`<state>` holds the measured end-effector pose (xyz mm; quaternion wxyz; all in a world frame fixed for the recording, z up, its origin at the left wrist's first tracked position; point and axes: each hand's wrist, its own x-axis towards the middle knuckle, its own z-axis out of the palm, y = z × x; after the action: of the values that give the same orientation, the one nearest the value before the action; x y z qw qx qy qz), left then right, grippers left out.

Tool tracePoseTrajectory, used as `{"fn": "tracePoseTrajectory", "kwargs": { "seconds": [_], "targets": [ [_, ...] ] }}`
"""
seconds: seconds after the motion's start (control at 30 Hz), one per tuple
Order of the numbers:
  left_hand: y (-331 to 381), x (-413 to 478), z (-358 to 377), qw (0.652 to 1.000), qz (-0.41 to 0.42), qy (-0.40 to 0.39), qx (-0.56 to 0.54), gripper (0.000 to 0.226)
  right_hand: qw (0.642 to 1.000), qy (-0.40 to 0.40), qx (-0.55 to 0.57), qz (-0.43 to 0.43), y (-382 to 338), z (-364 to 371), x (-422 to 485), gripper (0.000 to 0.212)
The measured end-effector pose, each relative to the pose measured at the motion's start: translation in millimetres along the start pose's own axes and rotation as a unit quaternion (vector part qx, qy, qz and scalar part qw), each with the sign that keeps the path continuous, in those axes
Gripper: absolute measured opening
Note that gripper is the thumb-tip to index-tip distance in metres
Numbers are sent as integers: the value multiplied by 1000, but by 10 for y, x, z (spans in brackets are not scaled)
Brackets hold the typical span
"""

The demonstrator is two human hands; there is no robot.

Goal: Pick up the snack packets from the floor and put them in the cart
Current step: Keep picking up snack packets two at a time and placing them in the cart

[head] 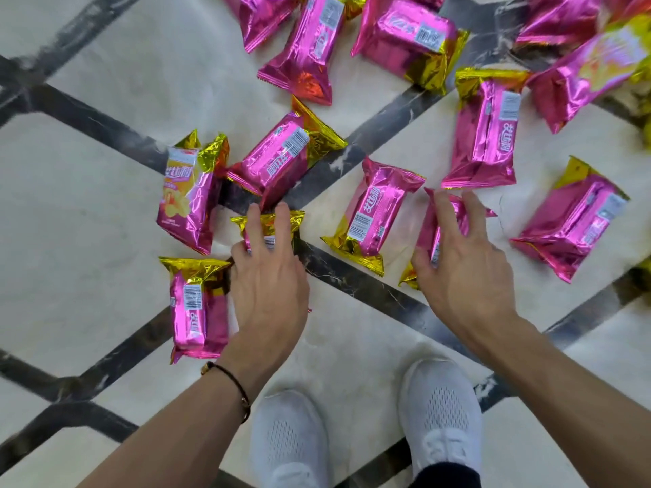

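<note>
Little visibly done: many snack packets (380,213) lie scattered on the floor (105,223); cart out of view. Left hand (267,287) curls spread fingers round the left packet (296,220); right hand (468,272) likewise grips the right packet (428,227).

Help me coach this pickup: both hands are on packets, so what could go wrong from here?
1. Slipping: the left hand and right hand grip the left-hand packet and right-hand packet from above on glossy foil.
2. Lifting could nudge the neighbouring packet right beside the left hand.
3. The white shoes stand close; a step forward might crush packets.
</note>
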<state>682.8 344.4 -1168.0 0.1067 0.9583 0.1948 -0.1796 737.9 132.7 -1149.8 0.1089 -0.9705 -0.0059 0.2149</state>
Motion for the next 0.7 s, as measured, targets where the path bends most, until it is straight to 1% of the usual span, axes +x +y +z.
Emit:
{"fn": "tracePoseTrajectory", "kwargs": {
  "seconds": [0.1, 0.2, 0.33, 0.43, 0.53, 0.7],
  "targets": [
    [-4, -106, -126, 1000, 9, 14, -3, 78, 1000, -1, 1, -13, -22, -113, -85, 68],
    [3, -246, -351, 1000, 12, 10, -11, 73, 1000, 0, -4, -24, -89, -346, -224, 69],
    [28, -460, -840, 999, 25, 21, -28, 76, 999, 2, -9, -40, -235, -815, -458, 68],
    [99, -596, -1386, 996, 34, 51, -58, 77, 998, 11, -18, -53, -395, -1289, -647, 69],
    [190, -715, -2031, 993, 45, 79, -79, 73, 998, 27, -5, -65, -608, -1860, -826, 69],
    [387, -850, -3293, 985, 69, 117, -104, 65, 993, 54, 11, -100, -941, -3048, -1091, 63]
  ]
}}
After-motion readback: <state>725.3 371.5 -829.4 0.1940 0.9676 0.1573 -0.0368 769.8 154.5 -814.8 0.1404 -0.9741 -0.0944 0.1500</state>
